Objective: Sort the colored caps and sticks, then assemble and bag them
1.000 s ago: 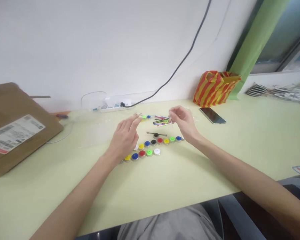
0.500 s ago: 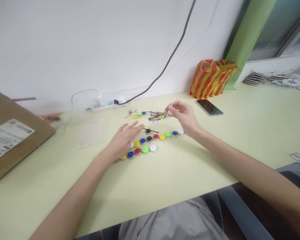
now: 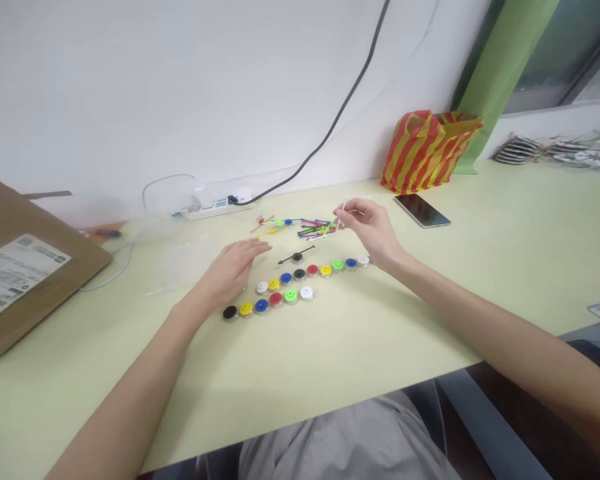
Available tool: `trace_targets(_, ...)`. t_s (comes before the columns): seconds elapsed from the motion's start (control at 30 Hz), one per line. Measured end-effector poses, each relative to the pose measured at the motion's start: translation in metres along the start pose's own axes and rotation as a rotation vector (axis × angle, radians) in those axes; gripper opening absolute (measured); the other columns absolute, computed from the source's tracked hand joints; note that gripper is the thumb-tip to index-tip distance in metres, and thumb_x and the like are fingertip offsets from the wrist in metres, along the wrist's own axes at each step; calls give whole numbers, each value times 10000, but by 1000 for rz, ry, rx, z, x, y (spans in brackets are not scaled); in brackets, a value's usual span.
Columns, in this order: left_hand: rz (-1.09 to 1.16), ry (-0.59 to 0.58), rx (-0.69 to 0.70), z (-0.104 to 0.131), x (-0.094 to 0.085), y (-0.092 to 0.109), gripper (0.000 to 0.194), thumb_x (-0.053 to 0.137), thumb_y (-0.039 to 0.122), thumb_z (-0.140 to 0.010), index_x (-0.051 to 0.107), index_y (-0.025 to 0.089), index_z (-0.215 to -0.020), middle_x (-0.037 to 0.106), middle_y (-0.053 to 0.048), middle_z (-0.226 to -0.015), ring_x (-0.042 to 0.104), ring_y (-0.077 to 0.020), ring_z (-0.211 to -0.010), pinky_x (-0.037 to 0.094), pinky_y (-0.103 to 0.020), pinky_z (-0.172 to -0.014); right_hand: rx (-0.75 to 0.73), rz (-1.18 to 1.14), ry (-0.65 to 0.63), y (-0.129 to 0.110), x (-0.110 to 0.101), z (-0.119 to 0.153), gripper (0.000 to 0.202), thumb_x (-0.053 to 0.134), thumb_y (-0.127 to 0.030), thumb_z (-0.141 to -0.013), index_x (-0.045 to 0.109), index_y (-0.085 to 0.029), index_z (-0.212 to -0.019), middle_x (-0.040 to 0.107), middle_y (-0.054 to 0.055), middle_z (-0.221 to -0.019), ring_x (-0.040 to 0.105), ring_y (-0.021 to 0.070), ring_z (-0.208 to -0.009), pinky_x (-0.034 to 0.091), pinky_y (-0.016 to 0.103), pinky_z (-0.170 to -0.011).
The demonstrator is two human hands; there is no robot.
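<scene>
The left hand (image 3: pixel 227 272) faces palm down, fingers (image 3: pixel 253 248) loosely extended, while the right hand (image 3: pixel 373 230) (forearm (image 3: pixel 470 317) slanting inward) pinches.

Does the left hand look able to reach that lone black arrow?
Probably yes: the left hand seems to hold nothing, and no object shows between it and the lone black arrow.

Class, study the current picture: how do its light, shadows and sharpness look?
Head view: light looks diffuse, with a faint shadow beside the left forearm; head view: the carton label is unreadable; head view: the white stick in the right hand and the stick pile look soft-edged.
</scene>
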State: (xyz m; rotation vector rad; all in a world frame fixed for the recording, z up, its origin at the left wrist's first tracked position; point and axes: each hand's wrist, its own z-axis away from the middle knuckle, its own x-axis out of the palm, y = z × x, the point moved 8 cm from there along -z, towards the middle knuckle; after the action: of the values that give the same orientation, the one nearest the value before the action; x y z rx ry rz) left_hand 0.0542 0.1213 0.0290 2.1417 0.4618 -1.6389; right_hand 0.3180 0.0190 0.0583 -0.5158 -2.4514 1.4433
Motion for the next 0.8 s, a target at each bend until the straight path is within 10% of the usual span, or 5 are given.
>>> trace_targets(0.13, 73, -41, -177, 6, -16, -10, 395, 343, 388, -1008, 658, 233, -1188, 699, -65, -1144, 671, -225, -958, 515, -356, -870, -25, 11, -19, -3, 3, 2, 296, 773, -480, -810, 646, -217, -765, 680, 37, -870, 637, 176, -772, 571, 333, -717)
trace_targets(0.27, 159, -230, -292, 16, -13, -21, 269, 506, 454, -924, 664, 241, -878, 628, 4, -710, 570, -174, -615, 427, -283, -589, -40, 45, -31, -6, 5, 2, 284, 757, -461, -827, 640, -210, -768, 681, 42, -872, 634, 169, -754, 565, 322, -685)
trace_targets(0.8, 217, -294, -311, 19, -2, -13, 217, 525, 414, -895, 594, 231, -804, 609, 12, -651, 545, -159, -527, 375, -267, -531, -102, 184, -95, -4, 7, 7, 267, 724, -454, -866, 653, -198, -842, 675, 62, -937, 637, 186, -820, 536, 335, -690)
